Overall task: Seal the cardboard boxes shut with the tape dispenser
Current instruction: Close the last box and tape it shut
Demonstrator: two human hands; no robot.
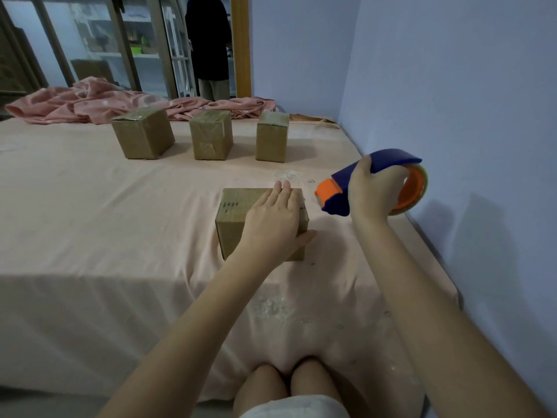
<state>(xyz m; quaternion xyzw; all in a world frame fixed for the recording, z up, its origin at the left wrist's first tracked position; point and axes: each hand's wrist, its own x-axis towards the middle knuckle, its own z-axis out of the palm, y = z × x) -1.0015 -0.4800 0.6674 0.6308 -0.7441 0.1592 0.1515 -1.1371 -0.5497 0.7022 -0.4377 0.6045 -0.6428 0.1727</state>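
— Pressing flat on the near box [233, 217], left hand [272, 220]: fingers straight and together, pointing to twelve o'clock, thumb hanging over the front edge toward three o'clock. Gripping nothing, only bearing down on the lid.

— And sitting where, that box?

— Resting on the bed [90, 206] a little past centre, at about one o'clock from the knees [289, 384]. Showing dark printed marks on the uncovered part of its top.

— Holding the dispenser [373, 182], right hand [372, 191]?

— Curling tight round its blue body, thumb on the near side, fingers wrapping over the top. Hovering in the air at three o'clock from the near box, close beside it but not touching. Pointing the orange nose toward nine o'clock, at the box; carrying the tape roll [414, 191] at the far end, toward the wall [452, 86].

— Waiting further back, the others?

— Standing in a row at twelve o'clock: left box [143, 132], middle box [211, 134], right box [272, 136], all apart from one another. Showing tape on the tops and down the front of the middle one.

— Lying behind them?

— Bunching along the far edge, a pink blanket [90, 101], at eleven o'clock. Standing beyond it, in the doorway, a person [208, 40] in dark clothing.
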